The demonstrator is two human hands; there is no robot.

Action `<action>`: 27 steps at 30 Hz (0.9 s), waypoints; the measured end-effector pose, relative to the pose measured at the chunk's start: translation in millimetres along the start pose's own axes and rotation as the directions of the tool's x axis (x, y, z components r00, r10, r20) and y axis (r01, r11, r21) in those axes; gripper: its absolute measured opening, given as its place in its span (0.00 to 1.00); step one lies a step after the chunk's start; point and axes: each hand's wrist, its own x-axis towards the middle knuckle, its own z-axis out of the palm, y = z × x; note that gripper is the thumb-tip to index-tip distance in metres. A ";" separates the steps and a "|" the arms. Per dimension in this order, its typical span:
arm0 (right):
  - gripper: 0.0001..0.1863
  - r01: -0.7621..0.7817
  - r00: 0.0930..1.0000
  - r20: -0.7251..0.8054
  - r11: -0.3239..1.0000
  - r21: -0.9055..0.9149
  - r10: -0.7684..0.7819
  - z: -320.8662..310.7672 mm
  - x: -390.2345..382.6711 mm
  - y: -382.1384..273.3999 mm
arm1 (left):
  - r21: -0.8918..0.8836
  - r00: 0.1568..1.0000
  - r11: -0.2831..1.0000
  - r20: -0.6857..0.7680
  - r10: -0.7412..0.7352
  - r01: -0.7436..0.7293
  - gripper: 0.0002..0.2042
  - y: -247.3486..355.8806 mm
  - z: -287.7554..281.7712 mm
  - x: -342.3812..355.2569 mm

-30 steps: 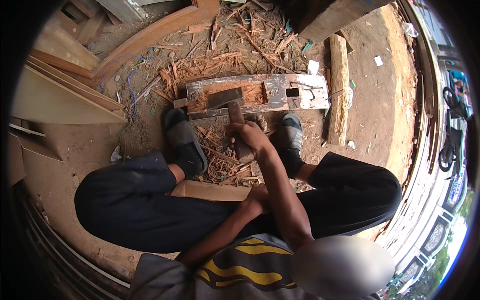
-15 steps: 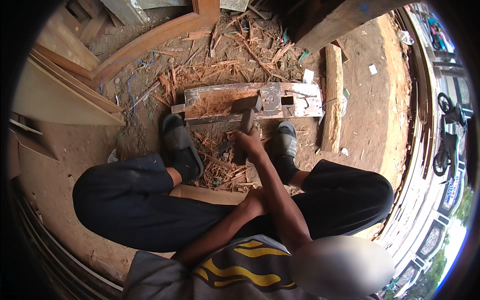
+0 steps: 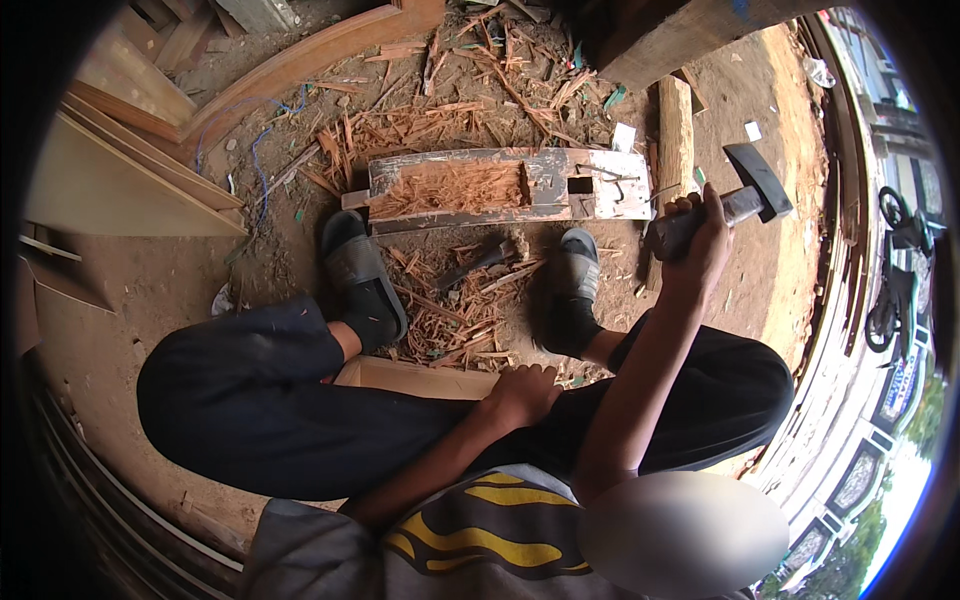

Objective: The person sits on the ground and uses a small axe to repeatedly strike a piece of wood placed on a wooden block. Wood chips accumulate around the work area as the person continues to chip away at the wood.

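My right hand (image 3: 697, 240) is raised over my right knee, fingers wrapped around the short handle of an adze (image 3: 762, 183). Its dark, flared head points up and to the right, apart from the wood. Between and beyond my feet lies a weathered timber piece (image 3: 612, 190) with flaking paint. A long, rough hollow (image 3: 455, 190) is cut into its left part, and a dark square hole goes into it farther right. My left hand (image 3: 525, 395) rests closed at my thigh, with nothing showing in it.
Wood chips (image 3: 440, 315) cover the ground around the timber. A dark tool (image 3: 480, 260) lies among them between my sandals. At the right stands a rough wooden post (image 3: 676, 135); boards (image 3: 130, 190) lean at the left. A motorcycle (image 3: 900, 270) is parked far right.
My right hand has lifted the adze from the timber's hollow up and to the right. My left hand, partly covered by my right forearm before, now shows fully at my thigh.
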 end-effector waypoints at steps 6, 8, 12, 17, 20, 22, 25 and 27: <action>0.13 -0.079 0.954 0.216 0.873 -0.481 0.206 20.5 -73.9 173.0 | 0.031 0.991 0.999 0.136 -0.014 0.010 0.17 1.2 -22.7 -12.9; 0.10 -0.347 0.730 0.330 0.740 -0.576 0.599 22.6 -68.7 202.1 | 0.174 0.993 0.983 0.095 -0.073 0.056 0.17 15.5 -52.2 -51.1; 0.09 -0.512 0.670 0.314 0.725 -0.461 0.673 12.3 -52.8 153.8 | -0.318 0.948 0.911 0.093 0.304 -0.260 0.19 69.7 -149.4 -135.8; 0.07 -0.554 0.764 0.255 0.805 -0.211 0.592 7.3 -23.7 81.4 | -0.792 0.503 0.373 0.097 0.859 -0.484 0.23 117.8 -186.9 -160.4; 0.06 -0.261 0.956 0.115 0.961 -0.087 0.270 8.5 -11.9 40.8 | -0.913 0.434 0.115 -0.073 0.898 -0.392 0.23 134.9 -192.1 -144.5; 0.07 0.001 0.999 -0.035 0.991 -0.136 -0.006 11.5 -15.3 47.8 | -0.948 0.401 -0.056 -0.186 0.897 -0.314 0.22 145.1 -193.5 -130.6; 0.06 -0.039 0.995 0.087 0.991 -0.128 0.050 14.8 -50.4 98.3 | -0.943 0.389 -0.211 -0.301 0.871 -0.257 0.23 164.2 -201.2 -119.5; 0.10 -0.113 0.912 0.342 0.941 -0.318 0.225 5.6 -55.4 174.2 | -0.932 0.395 -0.269 -0.348 0.850 -0.243 0.24 170.3 -207.2 -117.5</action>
